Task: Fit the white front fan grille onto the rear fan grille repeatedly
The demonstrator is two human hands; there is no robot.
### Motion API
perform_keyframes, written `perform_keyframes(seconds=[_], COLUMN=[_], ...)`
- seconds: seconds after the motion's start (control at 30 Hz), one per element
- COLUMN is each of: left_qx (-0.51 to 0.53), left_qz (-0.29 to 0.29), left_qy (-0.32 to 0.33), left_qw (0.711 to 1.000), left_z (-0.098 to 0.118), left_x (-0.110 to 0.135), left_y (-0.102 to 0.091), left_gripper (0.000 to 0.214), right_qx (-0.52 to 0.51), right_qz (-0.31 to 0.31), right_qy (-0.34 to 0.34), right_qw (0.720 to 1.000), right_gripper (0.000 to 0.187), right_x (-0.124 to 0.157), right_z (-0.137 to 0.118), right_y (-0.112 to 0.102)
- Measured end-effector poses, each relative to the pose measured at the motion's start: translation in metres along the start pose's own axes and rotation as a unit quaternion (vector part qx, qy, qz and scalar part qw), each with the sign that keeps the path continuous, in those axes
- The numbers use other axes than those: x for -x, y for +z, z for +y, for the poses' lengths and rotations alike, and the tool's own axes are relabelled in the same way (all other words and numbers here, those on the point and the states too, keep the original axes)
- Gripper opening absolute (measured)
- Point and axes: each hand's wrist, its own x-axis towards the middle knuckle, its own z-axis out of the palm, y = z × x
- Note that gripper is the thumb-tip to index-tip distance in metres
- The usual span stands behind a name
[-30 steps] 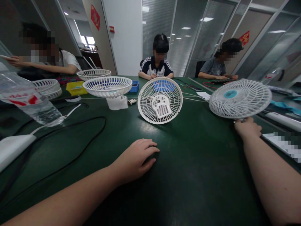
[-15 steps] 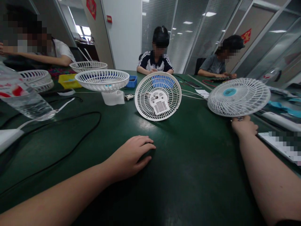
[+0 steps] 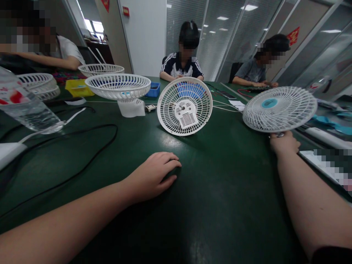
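My left hand [image 3: 154,176] lies on the dark green table [image 3: 220,190], fingers loosely curled and empty. My right hand [image 3: 283,142] is closed on the underside of a white fan with a teal hub [image 3: 279,109], which tilts face up at the right. A second white fan [image 3: 184,106] stands in the middle of the table, its back grille toward me, beyond my left hand.
A white fan grille on a base [image 3: 118,86], further grilles [image 3: 100,69] and a water bottle [image 3: 24,106] stand at the left. A black cable [image 3: 90,157] loops over the table. Three other people sit around the far side. A yellow box [image 3: 78,88] and blue box [image 3: 154,90] sit at the back.
The view has shifted slightly, so everything sits a little higher in the picture. My right hand still holds the teal-hub fan; my left hand stays flat in place.
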Motion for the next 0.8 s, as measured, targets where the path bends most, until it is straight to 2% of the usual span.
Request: perform_keyframes(seconds=[0.2, 0.43, 0.8], left_qx=[-0.003, -0.009, -0.010], left_qz=[-0.004, -0.008, -0.005], left_qy=[-0.007, -0.013, -0.010], left_qw=[1.000, 1.000, 1.000], left_z=[0.0012, 0.0036, 0.0039], left_x=[-0.0016, -0.0026, -0.0027], left_y=[0.0002, -0.0001, 0.0005], left_gripper=[0.029, 0.029, 0.028], right_qx=[-0.012, -0.033, -0.056], right_qz=[0.004, 0.013, 0.021], right_qy=[0.007, 0.017, 0.013], right_qw=[1.000, 0.999, 0.998], right_gripper=[0.071, 0.060, 0.059], right_x=[0.0012, 0.0022, 0.0029], right_z=[-0.0028, -0.0012, -0.0003], right_y=[-0.0041, -0.0058, -0.0049])
